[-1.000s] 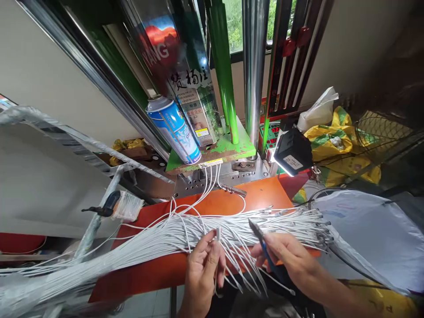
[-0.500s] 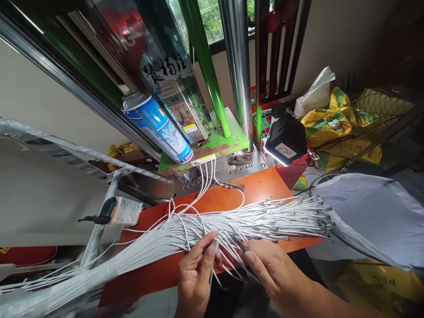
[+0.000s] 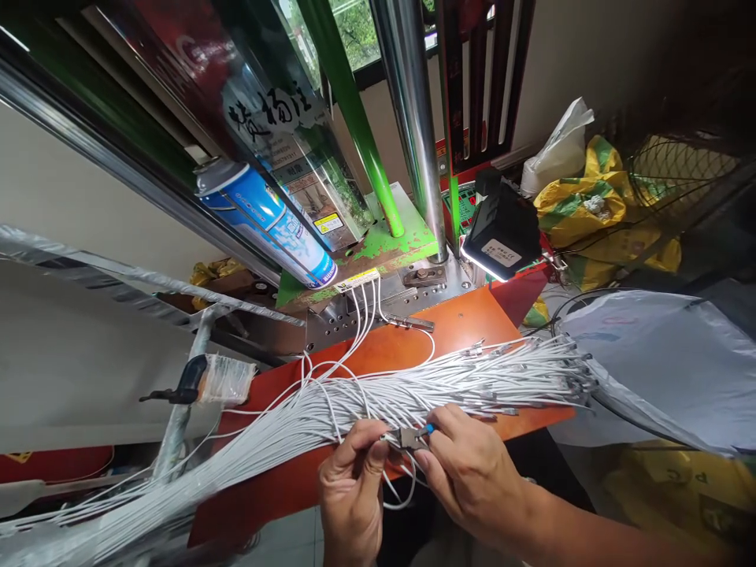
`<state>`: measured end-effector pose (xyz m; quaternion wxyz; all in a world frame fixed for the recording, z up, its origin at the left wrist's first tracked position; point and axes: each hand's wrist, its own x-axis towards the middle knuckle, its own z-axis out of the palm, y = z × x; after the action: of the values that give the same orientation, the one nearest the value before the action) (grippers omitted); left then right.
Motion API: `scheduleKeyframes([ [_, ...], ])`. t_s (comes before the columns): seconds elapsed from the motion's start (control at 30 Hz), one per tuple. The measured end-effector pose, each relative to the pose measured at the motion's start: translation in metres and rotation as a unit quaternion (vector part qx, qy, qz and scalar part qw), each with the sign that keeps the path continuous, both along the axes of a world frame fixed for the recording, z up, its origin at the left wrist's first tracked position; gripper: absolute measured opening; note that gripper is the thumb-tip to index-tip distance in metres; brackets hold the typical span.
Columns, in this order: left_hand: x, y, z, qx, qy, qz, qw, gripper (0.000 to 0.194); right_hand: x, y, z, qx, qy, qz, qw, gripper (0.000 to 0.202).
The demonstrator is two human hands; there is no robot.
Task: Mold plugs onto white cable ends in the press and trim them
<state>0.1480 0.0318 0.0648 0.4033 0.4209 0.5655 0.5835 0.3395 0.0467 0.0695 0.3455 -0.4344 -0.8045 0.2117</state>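
My left hand [image 3: 355, 480] pinches the end of a white cable [image 3: 388, 435] between thumb and fingers. In my right hand [image 3: 469, 465] is a small pair of cutting pliers [image 3: 409, 438] with a bit of blue on the handle. Their metal jaws point left and meet the cable end by my left fingertips; whether the jaws are closed is too small to tell. Just beyond both hands lies a thick bundle of white cables [image 3: 283, 417], with metal-looking connectors at the right ends. Loose cable loops hang below my fingers.
The bundle crosses an orange board [image 3: 466, 319]. Behind it stands a green press machine [image 3: 413, 224] with a blue spray can [image 3: 277, 236], and several cables run into its mould. A lit lamp [image 3: 502, 232] is at right, a clamp [image 3: 192, 382] at left, yellow bags [image 3: 582, 209] farther back.
My right hand has moved left and slightly up, bringing the pliers' jaws to the cable end at my left fingertips. My left hand stays nearly in place. The view has shifted a little.
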Motion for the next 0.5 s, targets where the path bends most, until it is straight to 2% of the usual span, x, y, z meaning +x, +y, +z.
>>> scheduleKeyframes([
  [0.1,-0.002,-0.004,-0.008,0.014,0.029,0.023,0.999,0.022,-0.002,0.000,-0.001,0.029,0.006,-0.015,0.999,0.027],
  [0.2,-0.004,-0.007,-0.013,0.043,0.092,0.037,0.994,0.017,-0.002,0.001,-0.002,0.043,0.005,-0.021,0.999,0.026],
  [0.33,0.000,-0.009,-0.009,0.080,0.182,0.034,0.979,0.012,-0.001,0.003,-0.004,0.047,-0.009,-0.026,0.999,0.026],
  [0.5,0.006,-0.009,-0.002,0.097,0.237,0.032,0.966,0.012,0.001,0.004,-0.003,0.068,-0.018,-0.032,0.997,0.028],
])
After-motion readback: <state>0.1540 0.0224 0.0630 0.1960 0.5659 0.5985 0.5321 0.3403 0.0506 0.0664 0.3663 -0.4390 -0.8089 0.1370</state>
